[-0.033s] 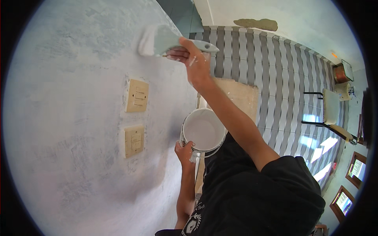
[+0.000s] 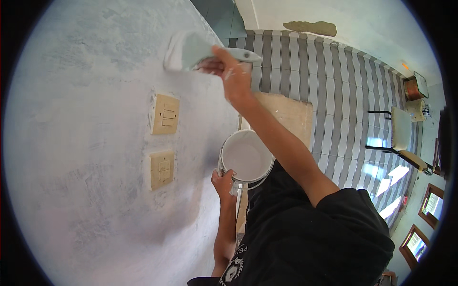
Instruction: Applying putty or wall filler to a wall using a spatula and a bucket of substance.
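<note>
The right hand [image 2: 230, 71], paint-flecked and blurred, is closed around a wide, flat brush [image 2: 193, 50] with a smooth, pale grey-green handle; the brush is at the far end of the left-hand wall [image 2: 105, 124], its thick, white-loaded bristles up against the surface, though blur hides exactly where they touch; the left hand [image 2: 223, 183], nearer and lower, grips the near-left rim of a round bucket [image 2: 261, 144], thumb over the edge, its other fingers partly hidden; the bucket is just right of the wall, its inside pale and smooth, its rim smeared white, a thin curved bail on its near side.

The wall is matt and patchy, cloudy white over blue-grey; two squarish cream switch plates, a far one [image 2: 165, 114] and a near one [image 2: 161, 170], sit on it between the brush and the near part of the wall; the right forearm [image 2: 286, 138] slants across the view, covering part of the bucket's right edge and of a flat tan board [image 2: 288, 112]; a black shirt [image 2: 315, 238] fills the near middle.

To the right spreads a shiny floor [image 2: 329, 95] in wavy grey and white stripes; a pale-seated chair [image 2: 400, 128] with black legs stands well apart, a cream pail [image 2: 416, 110] beyond it; two brown-framed windows [image 2: 433, 205] are at the right.
</note>
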